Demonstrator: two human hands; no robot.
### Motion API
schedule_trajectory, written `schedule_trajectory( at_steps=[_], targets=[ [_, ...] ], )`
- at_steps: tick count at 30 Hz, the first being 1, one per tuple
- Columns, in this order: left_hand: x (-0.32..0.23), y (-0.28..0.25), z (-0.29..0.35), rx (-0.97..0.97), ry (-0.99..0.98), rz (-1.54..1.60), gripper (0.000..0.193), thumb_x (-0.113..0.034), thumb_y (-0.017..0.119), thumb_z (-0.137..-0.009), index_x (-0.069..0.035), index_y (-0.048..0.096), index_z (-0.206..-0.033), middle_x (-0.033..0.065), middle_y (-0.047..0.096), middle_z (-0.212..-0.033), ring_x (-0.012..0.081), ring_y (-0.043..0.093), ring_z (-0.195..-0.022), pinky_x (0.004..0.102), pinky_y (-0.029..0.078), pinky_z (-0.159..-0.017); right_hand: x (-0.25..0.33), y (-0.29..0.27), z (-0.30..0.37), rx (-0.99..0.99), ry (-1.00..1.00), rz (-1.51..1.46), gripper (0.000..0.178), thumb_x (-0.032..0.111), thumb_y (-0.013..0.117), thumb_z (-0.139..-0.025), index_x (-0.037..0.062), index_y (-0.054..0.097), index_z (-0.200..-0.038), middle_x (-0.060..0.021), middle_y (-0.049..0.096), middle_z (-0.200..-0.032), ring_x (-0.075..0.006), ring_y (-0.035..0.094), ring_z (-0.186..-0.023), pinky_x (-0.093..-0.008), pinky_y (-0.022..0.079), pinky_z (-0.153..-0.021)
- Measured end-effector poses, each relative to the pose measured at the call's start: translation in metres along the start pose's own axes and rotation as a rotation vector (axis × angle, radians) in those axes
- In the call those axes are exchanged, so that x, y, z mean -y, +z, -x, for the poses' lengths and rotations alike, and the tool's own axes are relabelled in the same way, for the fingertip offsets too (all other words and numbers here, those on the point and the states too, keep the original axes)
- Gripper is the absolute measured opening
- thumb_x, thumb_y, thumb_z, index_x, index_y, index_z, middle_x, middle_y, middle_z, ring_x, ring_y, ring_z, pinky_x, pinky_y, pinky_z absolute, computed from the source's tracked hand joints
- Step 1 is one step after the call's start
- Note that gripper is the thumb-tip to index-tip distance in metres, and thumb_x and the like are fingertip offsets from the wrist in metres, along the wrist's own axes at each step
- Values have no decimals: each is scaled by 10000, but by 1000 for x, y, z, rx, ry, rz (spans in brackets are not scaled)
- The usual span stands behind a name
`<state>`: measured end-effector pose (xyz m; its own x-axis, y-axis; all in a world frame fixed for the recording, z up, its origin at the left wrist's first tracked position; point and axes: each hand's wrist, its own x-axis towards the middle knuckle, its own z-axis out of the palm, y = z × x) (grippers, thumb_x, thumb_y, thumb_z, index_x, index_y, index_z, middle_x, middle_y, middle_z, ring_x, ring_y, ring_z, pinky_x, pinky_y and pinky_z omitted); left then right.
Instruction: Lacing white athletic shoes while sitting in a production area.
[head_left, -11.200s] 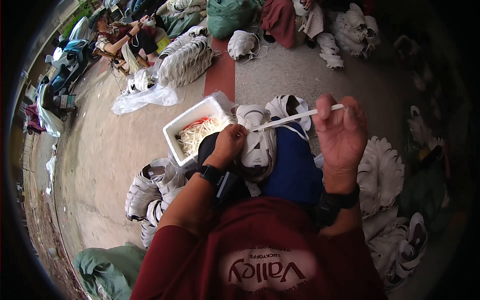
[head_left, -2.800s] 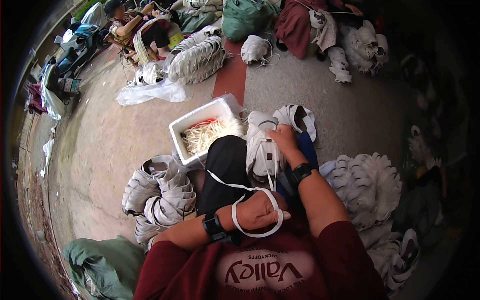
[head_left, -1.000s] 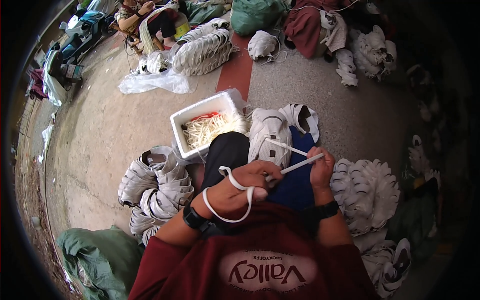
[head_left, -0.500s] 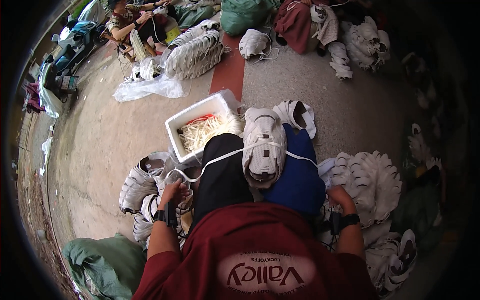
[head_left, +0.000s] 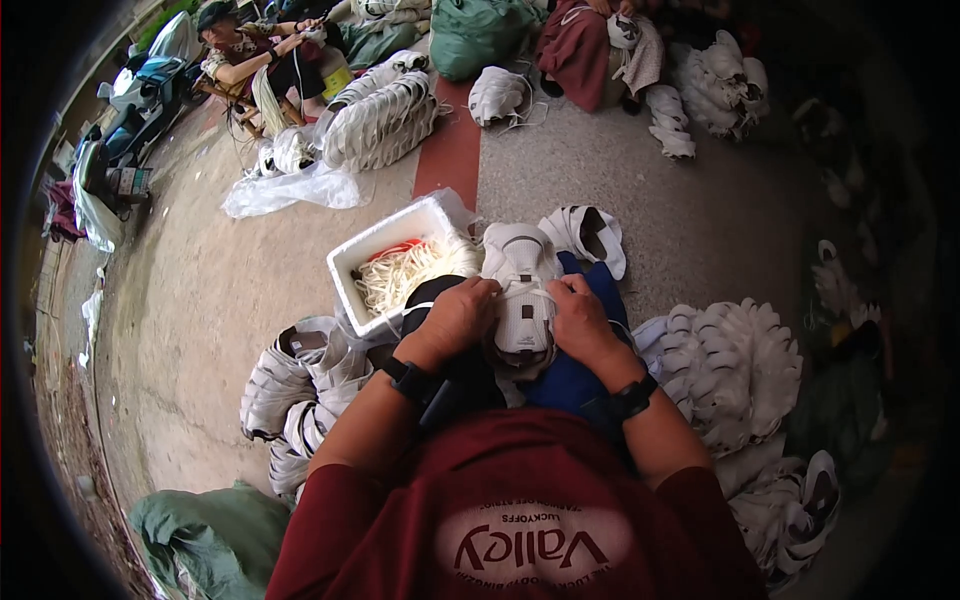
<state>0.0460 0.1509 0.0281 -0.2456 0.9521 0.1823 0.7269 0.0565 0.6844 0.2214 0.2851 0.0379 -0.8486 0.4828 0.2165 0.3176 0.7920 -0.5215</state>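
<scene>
A pale grey-white shoe upper (head_left: 523,335) rests across my thighs, with a white shoelace (head_left: 523,291) threaded through its front. My left hand (head_left: 460,316) is at the upper's left edge, fingers pinched on the lace. On the opposite edge my right hand (head_left: 584,318) is closed likewise, fingertips at the lace close to the eyelets. The fingers partly hide the lace ends; a loop of lace shows over my left thigh. Just beyond the upper lies another white shoe upper (head_left: 583,238).
A white foam box (head_left: 345,268) of loose laces stands ahead on the left. Stacked uppers (head_left: 735,370) lie at my right, more uppers (head_left: 285,385) at my left. A green sack (head_left: 212,540) sits low left. Other people work farther off beside a long row of uppers (head_left: 378,125).
Both hands have come inward from out at the sides, where the lace was pulled wide, to the shoe upper's edges. The view has shifted slightly.
</scene>
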Motion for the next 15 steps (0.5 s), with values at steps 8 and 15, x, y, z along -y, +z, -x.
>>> schedule_trajectory(
  at_steps=[8,15],
  targets=[
    [4,5,-23,-256,-14,50,146,-67,607,-757,-26,603,-898,169,616,-788,342,606,-753,391,489,-661,16,7,-5,-104,-13,-37,360,82,680,-676,7,546,-1002,-214,512,-966,-376,527,-887,-414,452,-766],
    [6,4,-49,-89,80,-56,132,-61,622,-746,-27,589,-868,153,622,-747,330,620,-698,377,492,-614,17,13,-4,-116,-174,0,377,82,680,-657,15,575,-1013,-193,493,-970,-344,518,-857,-407,437,-751]
  ],
)
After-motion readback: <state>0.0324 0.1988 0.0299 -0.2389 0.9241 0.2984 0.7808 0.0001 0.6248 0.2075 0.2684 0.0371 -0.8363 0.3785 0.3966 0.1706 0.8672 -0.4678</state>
